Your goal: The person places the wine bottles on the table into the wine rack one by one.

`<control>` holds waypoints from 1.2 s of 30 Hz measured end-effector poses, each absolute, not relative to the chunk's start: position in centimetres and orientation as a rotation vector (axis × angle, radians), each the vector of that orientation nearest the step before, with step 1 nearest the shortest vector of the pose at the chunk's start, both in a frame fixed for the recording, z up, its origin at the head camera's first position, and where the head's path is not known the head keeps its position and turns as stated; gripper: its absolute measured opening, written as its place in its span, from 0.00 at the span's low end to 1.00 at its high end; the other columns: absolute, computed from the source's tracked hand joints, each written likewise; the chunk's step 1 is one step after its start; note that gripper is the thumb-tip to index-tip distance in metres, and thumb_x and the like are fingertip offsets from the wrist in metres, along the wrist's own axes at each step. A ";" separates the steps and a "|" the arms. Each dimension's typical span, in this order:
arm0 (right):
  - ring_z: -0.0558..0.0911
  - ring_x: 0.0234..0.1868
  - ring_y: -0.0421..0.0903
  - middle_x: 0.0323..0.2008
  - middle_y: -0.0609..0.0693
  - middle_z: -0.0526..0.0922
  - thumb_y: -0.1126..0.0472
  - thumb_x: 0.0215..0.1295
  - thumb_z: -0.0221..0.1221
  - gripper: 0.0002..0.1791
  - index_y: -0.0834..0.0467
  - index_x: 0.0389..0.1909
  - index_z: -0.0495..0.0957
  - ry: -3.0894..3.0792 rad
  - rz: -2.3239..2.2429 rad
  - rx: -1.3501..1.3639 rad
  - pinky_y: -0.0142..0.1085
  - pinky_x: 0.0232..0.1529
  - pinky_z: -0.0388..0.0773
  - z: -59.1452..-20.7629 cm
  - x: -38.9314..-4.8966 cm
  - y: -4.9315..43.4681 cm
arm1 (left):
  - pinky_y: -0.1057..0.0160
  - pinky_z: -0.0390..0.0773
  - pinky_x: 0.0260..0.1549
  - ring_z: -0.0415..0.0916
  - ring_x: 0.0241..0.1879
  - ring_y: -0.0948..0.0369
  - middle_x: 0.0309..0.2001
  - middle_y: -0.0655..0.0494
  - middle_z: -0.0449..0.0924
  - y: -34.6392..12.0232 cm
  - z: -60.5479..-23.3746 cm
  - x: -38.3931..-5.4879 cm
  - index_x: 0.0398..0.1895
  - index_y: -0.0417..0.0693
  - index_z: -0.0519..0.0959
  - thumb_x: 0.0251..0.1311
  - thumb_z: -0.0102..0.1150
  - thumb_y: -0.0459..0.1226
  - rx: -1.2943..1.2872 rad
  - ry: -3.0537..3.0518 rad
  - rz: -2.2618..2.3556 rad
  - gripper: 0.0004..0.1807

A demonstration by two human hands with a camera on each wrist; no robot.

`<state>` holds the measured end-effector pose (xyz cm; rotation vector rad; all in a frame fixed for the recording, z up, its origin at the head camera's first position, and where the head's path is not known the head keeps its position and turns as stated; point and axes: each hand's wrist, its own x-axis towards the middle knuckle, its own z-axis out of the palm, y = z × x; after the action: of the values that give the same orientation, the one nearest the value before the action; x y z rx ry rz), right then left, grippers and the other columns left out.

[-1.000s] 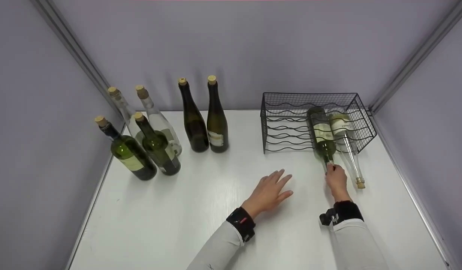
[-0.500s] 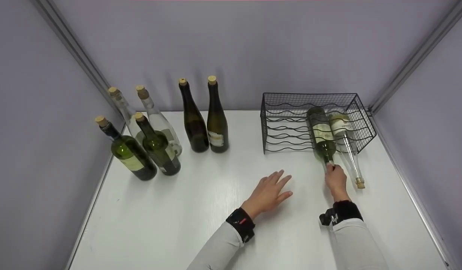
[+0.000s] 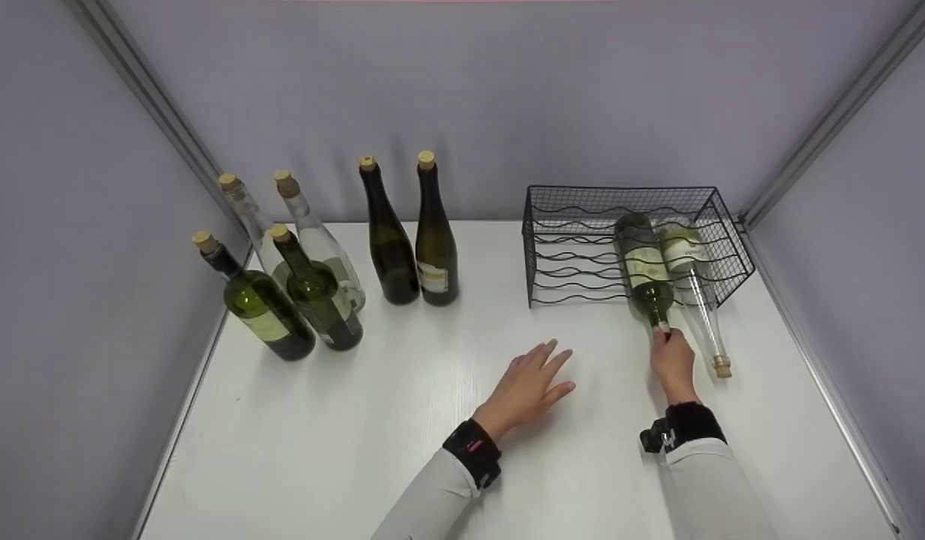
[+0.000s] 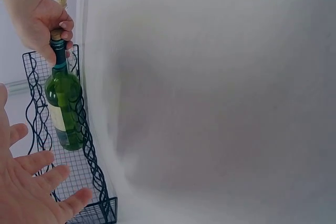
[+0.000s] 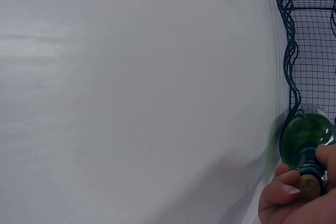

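A green wine bottle with a pale label lies in the black wire rack, its neck pointing toward me. My right hand grips it by the neck near the cork, fingers curled round the glass in the right wrist view. Beside it in the rack lies a clear bottle with a cork, its neck sticking out over the table. My left hand is held over the white table, left of the right hand, fingers spread and holding nothing. In the left wrist view the green bottle's cork shows at the gripping hand.
At the left stand two green bottles in front of two clear bottles, all corked. Two dark slender bottles stand upright near the back wall. Grey panels enclose the white table at the back and sides.
My left hand has shifted slightly to the left and toward me. The right hand stays on the neck of the green bottle, which looks unmoved.
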<state>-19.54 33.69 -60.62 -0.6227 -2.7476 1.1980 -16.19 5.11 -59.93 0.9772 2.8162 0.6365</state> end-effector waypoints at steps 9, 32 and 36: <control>0.64 0.63 0.73 0.60 0.79 0.65 0.52 0.79 0.36 0.32 0.80 0.63 0.59 -2.852 1.245 -0.645 0.59 0.63 0.60 -59.9 -19.4 33.7 | 0.52 0.57 0.68 0.49 0.74 0.56 0.76 0.52 0.52 4.0 -60.0 -16.1 0.77 0.59 0.56 0.73 0.31 0.62 0.930 2.812 0.680 0.34; 0.46 0.72 0.69 0.73 0.69 0.47 0.46 0.76 0.47 0.36 0.66 0.73 0.54 -2.898 0.907 -0.349 0.69 0.63 0.47 -58.6 -16.5 27.9 | 0.47 0.60 0.66 0.56 0.71 0.50 0.73 0.45 0.58 -1.2 -61.1 -16.6 0.75 0.50 0.59 0.75 0.40 0.55 0.790 2.990 0.952 0.32; 0.45 0.72 0.69 0.74 0.67 0.45 0.44 0.76 0.46 0.36 0.64 0.74 0.55 -2.928 0.934 -0.298 0.68 0.64 0.45 -58.9 -16.3 26.8 | 0.46 0.59 0.66 0.56 0.71 0.49 0.73 0.44 0.57 -2.1 -61.1 -16.7 0.75 0.49 0.58 0.75 0.41 0.54 0.711 3.014 1.034 0.32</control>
<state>-16.26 26.80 -58.91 -0.2983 -2.9277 0.9335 -16.68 -2.07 -61.12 0.7112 3.0139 1.0339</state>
